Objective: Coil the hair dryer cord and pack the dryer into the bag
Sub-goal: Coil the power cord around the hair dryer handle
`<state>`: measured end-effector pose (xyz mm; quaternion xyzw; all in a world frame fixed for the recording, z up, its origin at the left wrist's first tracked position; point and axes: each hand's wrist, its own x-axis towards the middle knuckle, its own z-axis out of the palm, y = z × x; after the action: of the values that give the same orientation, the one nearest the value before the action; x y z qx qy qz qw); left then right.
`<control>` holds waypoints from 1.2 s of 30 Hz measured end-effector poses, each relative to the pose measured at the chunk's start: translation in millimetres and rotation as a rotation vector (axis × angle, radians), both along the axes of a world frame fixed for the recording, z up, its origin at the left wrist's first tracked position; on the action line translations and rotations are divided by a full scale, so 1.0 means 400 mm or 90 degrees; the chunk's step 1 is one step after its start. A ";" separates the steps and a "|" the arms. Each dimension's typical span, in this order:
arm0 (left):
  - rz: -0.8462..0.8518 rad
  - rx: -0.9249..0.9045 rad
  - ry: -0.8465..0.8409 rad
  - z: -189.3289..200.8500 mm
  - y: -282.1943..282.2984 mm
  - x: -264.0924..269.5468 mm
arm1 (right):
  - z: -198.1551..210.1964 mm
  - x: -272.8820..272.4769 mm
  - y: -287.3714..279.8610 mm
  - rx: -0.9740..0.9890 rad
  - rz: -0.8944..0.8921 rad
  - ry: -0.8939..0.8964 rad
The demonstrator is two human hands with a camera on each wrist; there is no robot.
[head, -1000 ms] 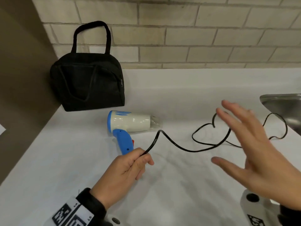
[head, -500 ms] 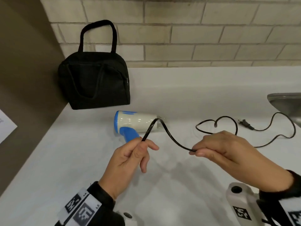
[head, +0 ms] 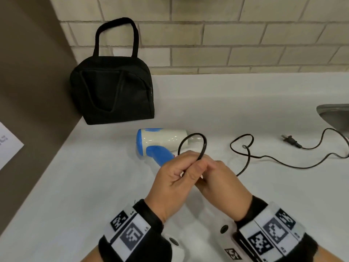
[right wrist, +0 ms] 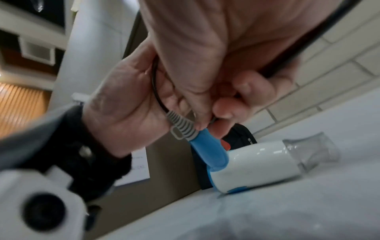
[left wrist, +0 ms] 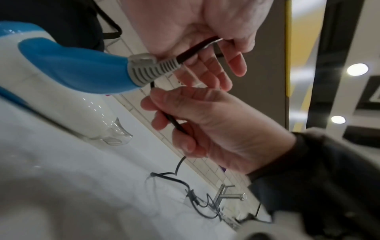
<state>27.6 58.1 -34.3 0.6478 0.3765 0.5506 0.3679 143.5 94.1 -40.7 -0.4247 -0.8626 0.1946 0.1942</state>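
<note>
**First cord loop formed, both hands on cord at dryer handle**

Hair dryer (head: 162, 141) lies on its side on the white counter (head: 75, 195), center of the head frame. Barrel long axis runs left-right: blue rear cap at the left, clear nozzle (right wrist: 310, 154) pointing right. Blue handle (head: 160, 155) angles down and right toward the hands; its grey strain relief (left wrist: 152, 68) sits at the fingers.

Left hand (head: 175, 178) is closed around the cord (head: 203, 146) just past the strain relief, fingers curled. Right hand (head: 219, 180) touches it from the right, thumb and fingers pinching the cord lower down, as the left wrist view shows. A single loop stands up above the knuckles, in front of the nozzle. The remaining cord trails right across the counter in loose curves, with a small knot-like kink mid-right, to the plug (head: 289, 140) lying flat near the sink edge (head: 334, 114) at the right border.

Black bag (head: 113, 87) stands upright in the upper left, against the brown side panel, handles up, well apart from the dryer. Whether its zip is open cannot be told.

Versus half a second ago: the hands were apart with a sagging span of cord between them; now they meet and that span is the loop. The slack on the counter has pulled in slightly. Dryer and bag are unmoved.
</note>
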 end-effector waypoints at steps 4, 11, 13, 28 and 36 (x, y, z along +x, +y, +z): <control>0.016 -0.020 0.109 -0.019 0.006 0.009 | -0.020 0.014 -0.039 -0.128 0.108 0.142; -0.073 -0.149 0.157 0.001 -0.010 0.006 | -0.001 0.046 -0.073 -0.119 0.069 0.190; -0.076 -0.141 0.194 -0.002 -0.011 -0.007 | -0.003 0.058 -0.076 -0.054 0.045 0.142; -0.067 -0.181 0.210 -0.027 -0.033 -0.018 | 0.067 0.132 -0.014 0.191 0.157 -0.118; -0.196 -0.323 -0.024 -0.014 -0.014 -0.026 | 0.099 0.076 0.066 0.055 0.247 0.050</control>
<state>17.3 52.7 -39.7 0.5744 0.3923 0.3886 0.6043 173.8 120.5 -0.9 -0.2337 -0.9275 0.2078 0.2047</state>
